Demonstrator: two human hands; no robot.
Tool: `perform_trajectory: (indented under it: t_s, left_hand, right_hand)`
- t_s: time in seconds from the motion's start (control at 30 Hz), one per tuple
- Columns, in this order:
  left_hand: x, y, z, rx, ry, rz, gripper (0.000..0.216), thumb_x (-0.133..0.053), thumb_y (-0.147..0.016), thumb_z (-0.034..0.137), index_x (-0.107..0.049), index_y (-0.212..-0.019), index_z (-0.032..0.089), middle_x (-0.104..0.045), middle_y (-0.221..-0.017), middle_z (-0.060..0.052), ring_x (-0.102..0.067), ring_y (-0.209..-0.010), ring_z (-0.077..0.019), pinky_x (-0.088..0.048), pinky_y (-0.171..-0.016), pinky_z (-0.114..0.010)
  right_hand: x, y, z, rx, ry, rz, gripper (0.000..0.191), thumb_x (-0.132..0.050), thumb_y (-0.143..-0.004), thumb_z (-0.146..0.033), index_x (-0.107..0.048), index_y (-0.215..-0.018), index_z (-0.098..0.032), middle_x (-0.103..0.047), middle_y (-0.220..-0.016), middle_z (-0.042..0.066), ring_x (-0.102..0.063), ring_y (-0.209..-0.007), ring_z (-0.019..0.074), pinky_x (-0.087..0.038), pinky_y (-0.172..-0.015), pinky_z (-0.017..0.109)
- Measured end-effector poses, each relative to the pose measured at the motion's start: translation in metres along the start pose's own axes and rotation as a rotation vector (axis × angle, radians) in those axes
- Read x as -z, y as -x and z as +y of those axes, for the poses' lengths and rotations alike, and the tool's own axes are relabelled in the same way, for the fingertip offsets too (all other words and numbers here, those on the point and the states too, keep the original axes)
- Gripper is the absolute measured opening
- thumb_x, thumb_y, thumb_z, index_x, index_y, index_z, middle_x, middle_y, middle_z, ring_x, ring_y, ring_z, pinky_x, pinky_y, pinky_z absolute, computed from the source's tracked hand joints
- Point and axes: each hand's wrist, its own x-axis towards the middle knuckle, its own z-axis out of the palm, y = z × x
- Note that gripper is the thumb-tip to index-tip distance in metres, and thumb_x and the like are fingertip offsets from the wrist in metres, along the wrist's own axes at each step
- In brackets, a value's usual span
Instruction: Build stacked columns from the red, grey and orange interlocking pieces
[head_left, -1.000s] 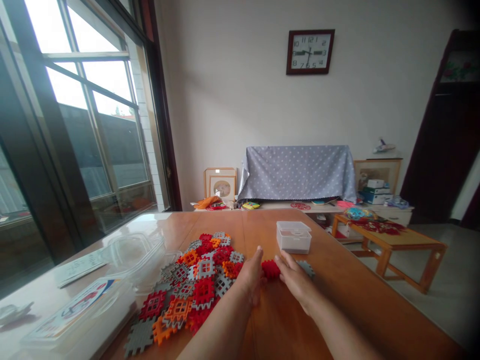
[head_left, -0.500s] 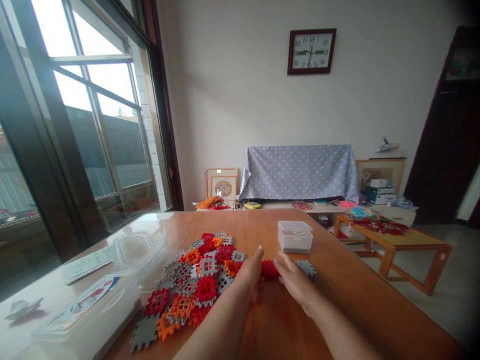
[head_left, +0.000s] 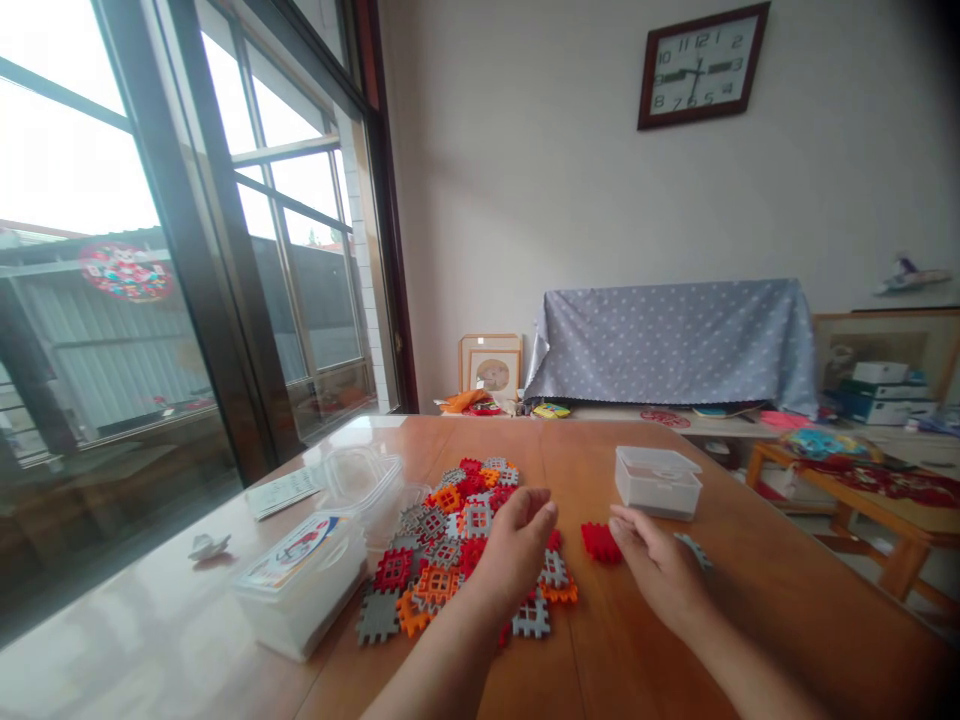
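Observation:
A heap of red, orange and grey toothed plastic tiles (head_left: 450, 540) lies on the wooden table (head_left: 645, 650). My left hand (head_left: 514, 550) hovers over the heap's right edge, fingers curled loosely and apart, holding nothing I can see. My right hand (head_left: 660, 570) rests palm down on the table, fingers stretched toward a red tile piece (head_left: 600, 541) and touching its right side. A grey tile (head_left: 694, 548) peeks out beyond my right hand.
A small lidded clear box (head_left: 658, 482) stands behind my right hand. A white lidded container (head_left: 300, 580) and an open clear tub (head_left: 360, 480) sit left of the heap, with a paper sheet (head_left: 281, 490) farther left. A window runs along the left.
The view has swung left. My left hand has let go of the red piece and moved left over the heap; my right hand stays by the red piece.

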Motion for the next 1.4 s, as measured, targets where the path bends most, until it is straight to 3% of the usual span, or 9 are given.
perform_trajectory:
  t_s: [0.17,0.27,0.47,0.57,0.67,0.9,1.03,1.2,1.4]
  left_hand:
    - [0.077,-0.011,-0.019,-0.208,-0.334,0.304,0.024,-0.054,-0.091,0.031,-0.066,-0.108,0.018,-0.072,-0.110,-0.010,-0.065,-0.105,-0.0243,-0.048,-0.095,-0.037]
    - [0.106,-0.015,-0.033,-0.196,-0.562,0.385,0.030,-0.052,-0.088,0.023,-0.065,-0.114,0.017,-0.069,-0.118,-0.012,-0.063,-0.113,-0.0262,-0.045,-0.100,-0.040]
    - [0.118,-0.011,-0.031,-0.065,-0.921,0.240,0.045,-0.061,-0.084,0.036,-0.062,-0.125,0.019,-0.065,-0.128,-0.014,-0.057,-0.122,-0.0326,-0.042,-0.102,-0.044]
    - [0.118,-0.008,-0.029,0.000,-1.038,0.163,0.060,-0.069,-0.078,0.044,-0.057,-0.133,0.024,-0.061,-0.137,-0.012,-0.052,-0.126,-0.0372,-0.039,-0.101,-0.048]
    - [0.118,-0.008,-0.031,0.027,-1.082,0.135,0.058,-0.070,-0.077,0.044,-0.058,-0.131,0.027,-0.062,-0.134,-0.011,-0.053,-0.125,-0.0368,-0.039,-0.100,-0.047]
    - [0.124,-0.015,-0.035,-0.102,-0.806,0.250,0.025,-0.065,-0.078,0.021,-0.060,-0.102,0.023,-0.070,-0.101,-0.004,-0.063,-0.093,-0.0204,-0.043,-0.083,-0.029]
    - [0.128,-0.022,-0.036,-0.101,-0.409,0.333,0.019,-0.067,-0.076,0.025,-0.059,-0.094,0.020,-0.067,-0.082,-0.001,-0.061,-0.076,-0.0178,-0.044,-0.072,-0.028]
    - [0.129,-0.025,-0.037,-0.024,0.078,0.346,0.035,-0.076,-0.068,0.031,-0.056,-0.095,0.019,-0.068,-0.080,-0.001,-0.065,-0.073,-0.0167,-0.048,-0.070,-0.028]
    - [0.126,-0.022,-0.032,0.114,0.241,0.286,0.044,-0.082,-0.067,0.037,-0.057,-0.099,0.019,-0.070,-0.082,0.000,-0.060,-0.061,-0.0107,-0.042,-0.059,-0.022]
  right_hand:
    - [-0.007,-0.002,0.015,0.038,0.049,0.027,0.044,-0.052,-0.094,-0.054,-0.065,-0.125,-0.024,-0.075,-0.121,0.011,-0.070,-0.114,0.0278,-0.055,-0.100,0.041]
    - [-0.014,-0.001,0.017,0.050,0.060,0.013,0.043,-0.052,-0.094,-0.053,-0.065,-0.125,-0.025,-0.075,-0.121,0.011,-0.070,-0.113,0.0275,-0.055,-0.100,0.040]
    - [-0.025,-0.002,-0.007,0.013,0.030,-0.016,0.041,-0.056,-0.092,-0.052,-0.069,-0.122,-0.026,-0.074,-0.123,0.009,-0.070,-0.112,0.0269,-0.055,-0.099,0.039]
    - [-0.025,-0.007,-0.027,-0.021,-0.015,-0.027,0.042,-0.058,-0.091,-0.053,-0.070,-0.120,-0.026,-0.076,-0.116,0.008,-0.070,-0.110,0.0272,-0.054,-0.098,0.039]
    - [-0.024,-0.012,-0.052,-0.068,-0.094,-0.037,0.045,-0.059,-0.090,-0.056,-0.070,-0.119,-0.023,-0.077,-0.112,0.008,-0.071,-0.107,0.0273,-0.056,-0.095,0.039]
    - [-0.046,-0.007,-0.102,-0.145,-0.347,-0.028,0.056,-0.062,-0.084,-0.066,-0.073,-0.114,-0.020,-0.078,-0.106,0.012,-0.073,-0.099,0.0272,-0.060,-0.079,0.035]
    - [-0.071,0.005,-0.092,-0.128,-0.312,0.046,0.058,-0.056,-0.087,-0.068,-0.074,-0.107,-0.017,-0.078,-0.096,0.013,-0.075,-0.090,0.0277,-0.060,-0.074,0.035]
    - [-0.090,0.021,-0.072,-0.004,-0.191,-0.094,0.043,-0.052,-0.094,-0.058,-0.072,-0.104,-0.020,-0.076,-0.087,0.006,-0.072,-0.084,0.0241,-0.057,-0.075,0.033]
    - [-0.096,0.026,-0.068,0.069,-0.148,-0.137,0.032,-0.052,-0.097,-0.046,-0.070,-0.103,-0.022,-0.075,-0.093,0.006,-0.070,-0.085,0.0227,-0.055,-0.078,0.032]
